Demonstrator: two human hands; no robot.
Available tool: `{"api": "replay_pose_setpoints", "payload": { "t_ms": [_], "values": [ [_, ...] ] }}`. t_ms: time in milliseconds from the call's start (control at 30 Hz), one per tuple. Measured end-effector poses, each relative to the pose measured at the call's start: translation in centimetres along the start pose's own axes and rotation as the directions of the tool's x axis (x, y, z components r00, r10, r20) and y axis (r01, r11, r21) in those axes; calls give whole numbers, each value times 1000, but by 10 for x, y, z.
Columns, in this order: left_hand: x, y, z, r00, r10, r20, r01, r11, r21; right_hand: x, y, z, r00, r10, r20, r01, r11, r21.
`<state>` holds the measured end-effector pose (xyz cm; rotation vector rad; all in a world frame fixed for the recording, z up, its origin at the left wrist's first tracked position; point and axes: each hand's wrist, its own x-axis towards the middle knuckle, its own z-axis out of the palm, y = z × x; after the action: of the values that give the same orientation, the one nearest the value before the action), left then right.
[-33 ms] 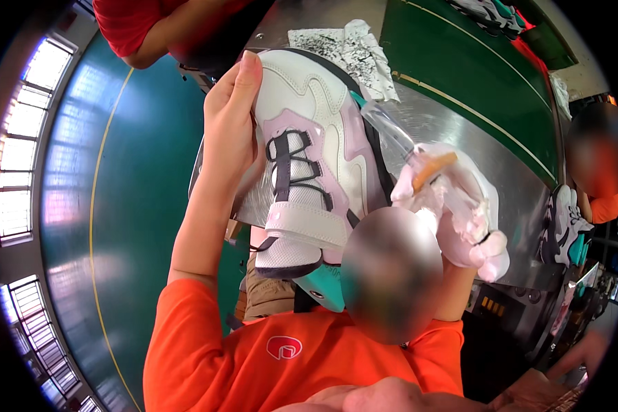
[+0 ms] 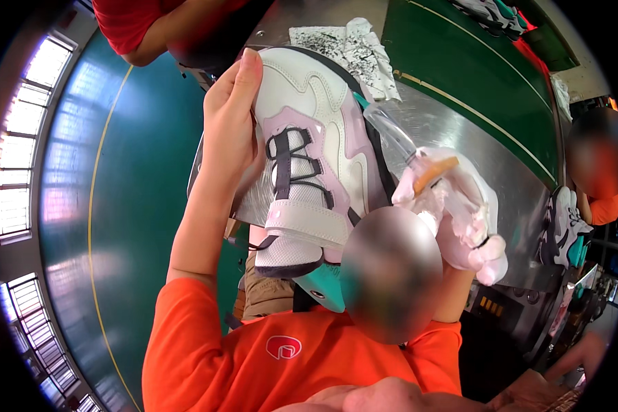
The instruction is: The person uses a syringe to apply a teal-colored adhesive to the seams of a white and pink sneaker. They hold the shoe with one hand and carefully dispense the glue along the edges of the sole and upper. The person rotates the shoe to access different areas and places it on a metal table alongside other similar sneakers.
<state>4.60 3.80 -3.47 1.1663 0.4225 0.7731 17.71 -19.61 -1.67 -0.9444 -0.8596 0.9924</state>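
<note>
My left hand [image 2: 233, 110] is closed around the toe end of a white and lilac sneaker [image 2: 333, 110] with dark elastic laces and a pale strap. A teal shoe last [image 2: 323, 287] sticks out at its heel end. My right hand [image 2: 453, 206], in a white glove, is closed around a clear tube-like tool [image 2: 391, 130]. The tool's narrow teal tip is at the sneaker's dark sole edge; whether it touches cannot be told. A tan strip [image 2: 435, 174] lies across the gloved fingers. A blurred patch covers part of the heel area.
Beyond the sneaker, a stained white cloth [image 2: 343, 55] lies on the metal table [image 2: 460, 151], beside a green belt surface [image 2: 474, 69]. More sneakers stand at the right [image 2: 565, 223] and far right [image 2: 491, 15]. A co-worker's red sleeve [image 2: 127, 27] shows at top left.
The gloved right hand and the clear tool have shifted very slightly downward. The left hand and sneaker hold almost the same place.
</note>
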Motion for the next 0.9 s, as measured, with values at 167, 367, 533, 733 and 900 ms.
{"api": "replay_pose_setpoints", "payload": {
  "t_ms": [167,367,533,733,900],
  "values": [
    [-3,2,6,995,-65,-78,56,993,-107,-10,6,0,996,-85,-10,84,996,-20],
    [-1,-5,-3,997,-63,-39,55,983,-176,-26,-1,4,992,34,-123,-36,999,-10],
    [-3,-5,1,989,-77,-129,61,991,-123,-32,5,1,992,8,-129,-18,997,-74],
    [-5,-7,-5,992,-88,-87,72,982,-176,-39,8,1,990,-68,-124,44,982,-186],
    [12,-11,-3,995,20,-95,-14,998,59,-70,5,8,927,-70,-370,53,997,-54]
  ]
}}
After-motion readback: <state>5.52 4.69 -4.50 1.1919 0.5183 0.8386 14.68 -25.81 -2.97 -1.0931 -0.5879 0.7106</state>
